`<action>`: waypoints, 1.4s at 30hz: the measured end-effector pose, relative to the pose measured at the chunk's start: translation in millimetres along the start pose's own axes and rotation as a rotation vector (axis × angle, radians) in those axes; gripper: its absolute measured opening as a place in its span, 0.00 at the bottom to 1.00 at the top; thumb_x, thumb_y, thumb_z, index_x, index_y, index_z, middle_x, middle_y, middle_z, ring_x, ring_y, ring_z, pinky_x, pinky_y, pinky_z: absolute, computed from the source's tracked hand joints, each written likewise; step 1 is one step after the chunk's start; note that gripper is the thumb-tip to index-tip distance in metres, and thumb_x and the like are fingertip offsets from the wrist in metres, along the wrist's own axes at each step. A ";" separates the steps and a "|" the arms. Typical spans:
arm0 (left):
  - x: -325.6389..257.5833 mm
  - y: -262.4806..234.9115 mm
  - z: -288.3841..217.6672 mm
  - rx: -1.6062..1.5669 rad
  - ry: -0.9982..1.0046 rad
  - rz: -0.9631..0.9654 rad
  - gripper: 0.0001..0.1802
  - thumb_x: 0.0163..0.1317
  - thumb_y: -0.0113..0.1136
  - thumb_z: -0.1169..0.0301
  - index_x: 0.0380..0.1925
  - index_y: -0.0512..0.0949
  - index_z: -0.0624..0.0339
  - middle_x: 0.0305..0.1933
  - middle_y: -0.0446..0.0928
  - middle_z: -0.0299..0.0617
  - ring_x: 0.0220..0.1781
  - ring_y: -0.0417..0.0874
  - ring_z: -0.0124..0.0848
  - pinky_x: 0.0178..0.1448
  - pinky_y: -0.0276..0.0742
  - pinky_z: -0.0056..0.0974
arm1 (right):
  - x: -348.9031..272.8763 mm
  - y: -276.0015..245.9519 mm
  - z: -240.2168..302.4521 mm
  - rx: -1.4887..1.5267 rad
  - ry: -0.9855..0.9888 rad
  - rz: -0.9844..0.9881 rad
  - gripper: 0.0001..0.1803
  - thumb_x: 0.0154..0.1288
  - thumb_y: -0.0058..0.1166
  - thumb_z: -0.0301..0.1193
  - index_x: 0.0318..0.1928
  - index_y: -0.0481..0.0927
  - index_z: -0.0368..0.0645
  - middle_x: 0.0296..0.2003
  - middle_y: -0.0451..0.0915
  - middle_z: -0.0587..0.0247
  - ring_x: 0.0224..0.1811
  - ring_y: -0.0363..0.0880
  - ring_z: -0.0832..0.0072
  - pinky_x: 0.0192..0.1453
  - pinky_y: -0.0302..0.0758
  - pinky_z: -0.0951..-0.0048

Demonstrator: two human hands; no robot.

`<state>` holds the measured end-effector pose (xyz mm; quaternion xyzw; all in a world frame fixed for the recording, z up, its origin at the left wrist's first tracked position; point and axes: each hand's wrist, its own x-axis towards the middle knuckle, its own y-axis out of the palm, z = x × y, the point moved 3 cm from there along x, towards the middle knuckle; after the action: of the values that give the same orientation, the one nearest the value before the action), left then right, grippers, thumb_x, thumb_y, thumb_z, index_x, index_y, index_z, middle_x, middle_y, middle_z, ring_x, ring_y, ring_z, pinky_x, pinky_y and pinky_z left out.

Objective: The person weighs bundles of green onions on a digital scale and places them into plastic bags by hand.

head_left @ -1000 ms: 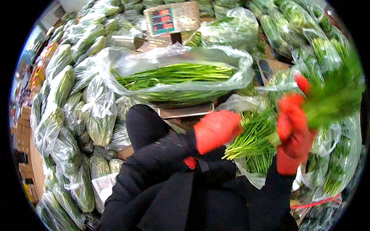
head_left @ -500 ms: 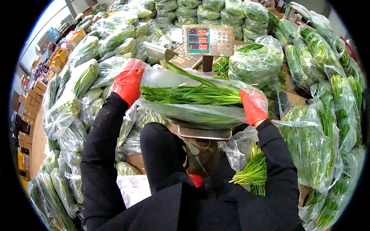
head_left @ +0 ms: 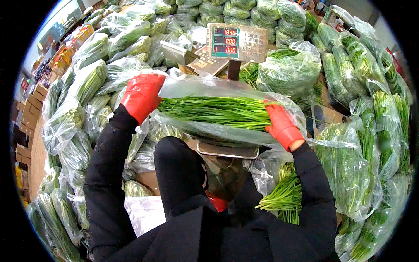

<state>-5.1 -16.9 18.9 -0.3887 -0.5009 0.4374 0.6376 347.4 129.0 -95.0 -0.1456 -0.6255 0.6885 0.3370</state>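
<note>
Heaped bagged greens [head_left: 87, 78] all round. Red-gloved left hand [head_left: 142, 96] and right hand [head_left: 283, 126] closed on clear plastic bag of green chives [head_left: 218, 111] atop steel scale pan [head_left: 227, 150]; may slide off if loosened.

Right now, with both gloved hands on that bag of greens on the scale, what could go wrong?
The bag hangs past the tray at both ends, so it might tip off if the left hand and right hand let go. Its mouth looks open by the right hand, so stalks could slide out. Hands resting on the bag may skew the reading on the scale.
</note>
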 end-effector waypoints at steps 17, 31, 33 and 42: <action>-76.1 24.0 9.5 -1.141 -0.580 -0.461 0.24 0.63 0.51 0.62 0.57 0.66 0.63 0.50 0.73 0.45 0.51 0.74 0.32 0.57 0.67 0.37 | -98.1 -42.9 -9.8 0.211 0.595 -0.697 0.54 0.40 0.70 0.47 0.63 0.55 0.32 0.61 0.61 0.41 0.60 0.64 0.55 0.64 0.60 0.62; -2.6 21.7 -16.0 -2.061 -0.305 -0.163 0.16 0.65 0.49 0.67 0.47 0.74 0.67 0.43 0.78 0.48 0.46 0.80 0.38 0.53 0.75 0.38 | -44.4 -81.6 22.3 1.582 0.507 -0.178 0.18 0.64 0.49 0.37 0.42 0.78 0.33 0.37 0.81 0.55 0.40 0.80 0.63 0.51 0.72 0.67; 8.9 4.8 -18.5 -2.112 -0.294 -0.242 0.21 0.65 0.48 0.63 0.56 0.67 0.62 0.52 0.73 0.52 0.53 0.76 0.39 0.50 0.76 0.38 | -37.4 -111.4 10.4 1.803 0.253 -0.258 0.20 0.66 0.46 0.38 0.46 0.75 0.31 0.42 0.80 0.52 0.47 0.77 0.60 0.57 0.69 0.64; -72.3 14.5 51.2 -1.436 -0.596 -0.439 0.24 0.66 0.44 0.66 0.61 0.60 0.61 0.60 0.64 0.47 0.57 0.71 0.37 0.51 0.73 0.32 | -152.8 -97.1 -55.6 0.562 0.995 0.068 0.27 0.59 0.49 0.55 0.30 0.79 0.39 0.23 0.80 0.61 0.25 0.78 0.76 0.32 0.71 0.74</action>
<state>-66.1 -77.9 -6.2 -0.4631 -0.8737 -0.0412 0.1432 521.0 71.7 -45.3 -0.3771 -0.1794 0.6875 0.5941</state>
